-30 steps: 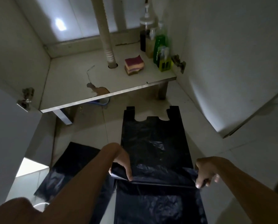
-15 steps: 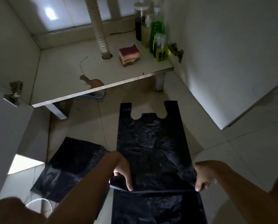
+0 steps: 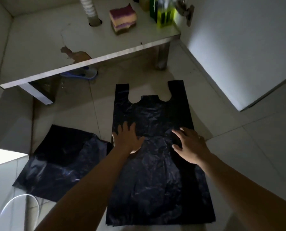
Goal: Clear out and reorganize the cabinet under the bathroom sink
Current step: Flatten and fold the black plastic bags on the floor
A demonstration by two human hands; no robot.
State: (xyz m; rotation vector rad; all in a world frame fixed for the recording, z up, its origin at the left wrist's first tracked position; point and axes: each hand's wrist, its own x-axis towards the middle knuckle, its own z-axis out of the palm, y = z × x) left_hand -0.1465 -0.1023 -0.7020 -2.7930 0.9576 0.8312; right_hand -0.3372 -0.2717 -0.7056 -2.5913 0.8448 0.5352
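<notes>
- Pressing down on a large black plastic carrier bag with cut-out handles [image 3: 155,172]: both hands, palms down, near its middle.
- Left hand [image 3: 128,139]: grip released, fingers straight and spread, palm flat on the bag's left half, little finger at the bag's left edge. Holds nothing.
- Right hand [image 3: 191,145]: grip released, fingers straight and fanned, resting on the bag's right half, close to its right edge. Holds nothing.
- Bag position: lies flat on the pale tiled floor [image 3: 239,155] in front of the cabinet. Handles point toward the cabinet, bottom edge is nearest the camera. A faint crosswise edge shows between the two hands; the surface is crinkled.
- Second black plastic bag [image 3: 60,162]: flat on the floor just left of the first. Its right corner meets the first bag's left edge; touching or tucked under, cannot tell.
- White cabinet base shelf [image 3: 35,47]: raised on legs, with a brown peeled patch [image 3: 75,55] at its front edge.
- On the shelf: a purple-and-yellow layered sponge [image 3: 123,18] beside a white corrugated drain pipe [image 3: 89,7] that passes through a hole. A yellow-green liquid bottle [image 3: 165,14] stands toward the right rear, with other bottles behind it cut off by the frame.
- Blue-and-white object [image 3: 82,75] on the floor under the shelf; identity unclear.
- Thin white cable [image 3: 19,202] loops at lower left.
</notes>
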